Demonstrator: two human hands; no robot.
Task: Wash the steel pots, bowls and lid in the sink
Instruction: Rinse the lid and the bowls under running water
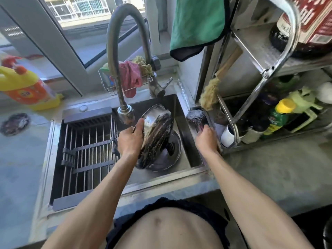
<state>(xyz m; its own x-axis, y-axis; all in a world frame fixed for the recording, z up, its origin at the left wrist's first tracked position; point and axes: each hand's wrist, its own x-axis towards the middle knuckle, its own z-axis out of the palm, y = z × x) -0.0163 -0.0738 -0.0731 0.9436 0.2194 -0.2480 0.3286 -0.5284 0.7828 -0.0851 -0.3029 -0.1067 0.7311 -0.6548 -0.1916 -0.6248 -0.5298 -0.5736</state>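
**Washing a steel pot at the sink**

Holding a soapy steel pot (pixel 156 133) up on its edge, my left hand (pixel 130 141) is curled round its left rim, thumb on the rim near the spout. The pot is tilted, its sudsy, dark-streaked underside facing me, and its lower edge sits in the right part of the sink (pixel 181 112). Under it lies a steel bowl (pixel 173 151), partly hidden by the pot.

My right hand (pixel 206 139) reaches to the sink's right edge, just near a dark scrubber (pixel 195 116) that sits on the rim there. Its fingers point away from me and curl down over the edge; I cannot tell whether they grip anything.

The tap (pixel 125 114) arches over from the far side, its spray head hanging just left of the pot's top. A rack (pixel 89 150) of steel bars covers the left half of the sink.

Behind the tap, a small wire basket (pixel 107 83) holds a pink cloth (pixel 131 78). A yellow bottle (pixel 23 87) lies on the far left counter by the window. To the right stands a steel shelf (pixel 265 72) with bottles on it, a brush (pixel 210 94) leaning against its left side and a green towel (pixel 197 24) hanging above.
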